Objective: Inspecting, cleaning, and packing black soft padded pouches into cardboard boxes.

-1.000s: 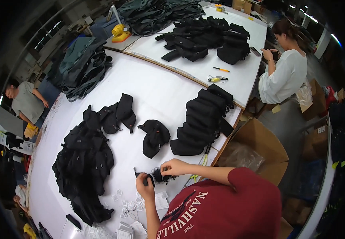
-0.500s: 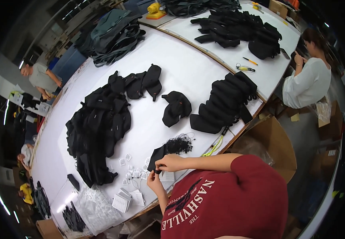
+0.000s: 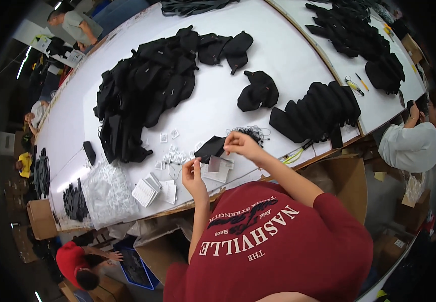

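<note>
"Near the front edge of the worktop [image 3: 213, 105], found the black piece [image 3: 210, 149]?"

"Yes, found lying just beyond the left hand [image 3: 195, 178], with the right hand [image 3: 244, 146] at its right end."

"Made out any grip?"

"Saw right thumb and fingertips bunched together by the cloth, but could not tell about a hold on it. On the left, saw thumb and forefinger nearly meeting at the piece's near corner; could not tell about anything pinched there, too small to make out."

"Noticed anything close by?"

"Noticed a blurred pale sheet [image 3: 217, 165] between the hands, over white cards [image 3: 223, 175]. Also saw dark cords [image 3: 251, 133] tangled just behind the right hand, and loose tags [image 3: 173, 155] strewn left of the piece."

"Feared what, mostly?"

"Feared a snag: with the cords so near, could have caught a loop on a finger and dragged out the whole tangle. Feared a slip too, from a pinch by fingertips alone."

"And toward the left corner?"

"Judged the card stack [image 3: 146, 190] exposed, so close to the front edge: could have sent it over with a nudge of the left forearm [image 3: 198, 226]."
</note>
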`<control>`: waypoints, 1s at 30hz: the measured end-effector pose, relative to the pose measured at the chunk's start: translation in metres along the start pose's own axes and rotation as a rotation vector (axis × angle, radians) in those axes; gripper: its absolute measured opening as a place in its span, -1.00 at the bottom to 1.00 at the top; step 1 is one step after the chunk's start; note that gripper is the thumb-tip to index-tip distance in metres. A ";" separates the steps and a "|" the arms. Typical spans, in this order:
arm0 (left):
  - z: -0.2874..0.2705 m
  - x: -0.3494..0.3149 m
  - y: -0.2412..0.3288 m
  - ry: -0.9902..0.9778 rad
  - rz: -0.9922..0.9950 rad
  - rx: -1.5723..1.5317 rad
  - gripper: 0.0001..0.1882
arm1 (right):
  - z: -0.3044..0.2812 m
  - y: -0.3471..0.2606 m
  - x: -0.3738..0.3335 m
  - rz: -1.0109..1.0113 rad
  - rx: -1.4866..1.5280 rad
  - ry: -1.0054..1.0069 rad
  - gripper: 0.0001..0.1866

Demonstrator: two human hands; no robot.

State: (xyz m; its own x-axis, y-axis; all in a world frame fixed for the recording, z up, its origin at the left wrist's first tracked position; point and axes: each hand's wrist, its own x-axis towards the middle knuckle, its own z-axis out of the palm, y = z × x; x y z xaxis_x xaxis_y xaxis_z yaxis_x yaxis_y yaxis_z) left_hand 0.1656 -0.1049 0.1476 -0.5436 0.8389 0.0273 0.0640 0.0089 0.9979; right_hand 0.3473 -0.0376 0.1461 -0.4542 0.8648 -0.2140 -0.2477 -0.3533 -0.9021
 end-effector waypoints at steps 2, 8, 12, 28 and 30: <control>0.005 0.003 0.025 -0.220 -0.076 -0.217 -0.89 | 0.004 -0.026 -0.013 0.007 -0.005 0.040 -0.89; 0.022 0.012 0.049 -0.431 -0.083 -0.283 -0.90 | 0.015 -0.037 -0.018 -0.173 0.003 0.101 -0.87; 0.027 0.005 0.089 -0.506 0.039 -0.123 -0.90 | 0.029 -0.061 -0.026 -0.192 -0.003 0.154 -0.84; 0.031 -0.008 0.119 -0.588 0.152 0.079 -0.94 | 0.042 -0.089 -0.049 -0.088 0.075 0.126 -0.83; 0.030 -0.008 0.117 -0.572 0.130 0.080 -0.95 | 0.041 -0.091 -0.048 -0.068 0.060 0.087 -0.84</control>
State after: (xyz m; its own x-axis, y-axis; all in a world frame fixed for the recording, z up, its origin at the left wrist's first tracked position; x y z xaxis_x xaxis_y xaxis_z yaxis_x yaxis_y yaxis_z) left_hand 0.2027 -0.0947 0.2625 0.0090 0.9958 0.0909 0.1746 -0.0911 0.9804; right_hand 0.3567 -0.0618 0.2541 -0.3598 0.9140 -0.1872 -0.3271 -0.3115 -0.8922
